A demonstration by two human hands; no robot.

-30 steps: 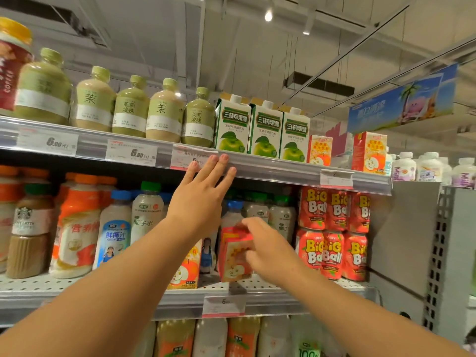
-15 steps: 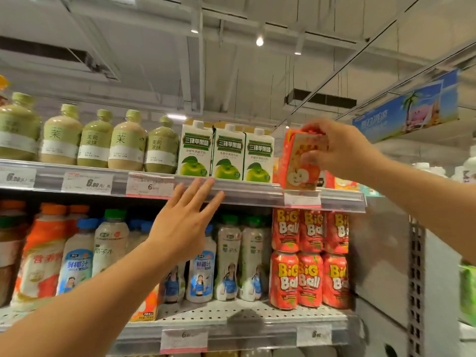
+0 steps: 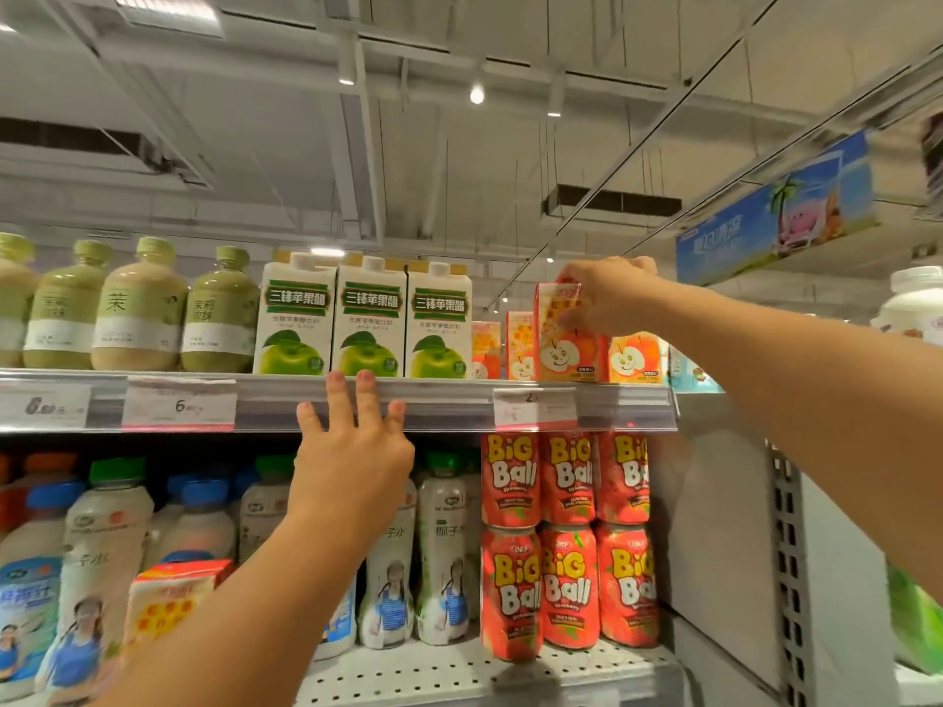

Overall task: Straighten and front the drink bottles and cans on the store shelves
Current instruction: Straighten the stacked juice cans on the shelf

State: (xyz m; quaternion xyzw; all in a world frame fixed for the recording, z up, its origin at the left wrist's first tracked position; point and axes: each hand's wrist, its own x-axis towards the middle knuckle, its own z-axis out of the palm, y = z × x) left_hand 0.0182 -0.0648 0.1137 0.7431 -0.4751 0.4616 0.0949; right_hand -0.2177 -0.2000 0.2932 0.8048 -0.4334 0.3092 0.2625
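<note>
Shelves carry "BiG Ball" cans; right hand grips an apple carton, left hand spread flat.

Top shelf held three green-apple cartons and four visible green-capped bottles; below stood six Big Ball cans.

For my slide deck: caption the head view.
Right hand sets an orange apple-juice carton on the top shelf; left hand open below.

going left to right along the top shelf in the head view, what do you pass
green tea bottles → three green apple vinegar cartons → small orange apple juice cartons → the apple juice carton gripped by the right hand → white bottle
</note>
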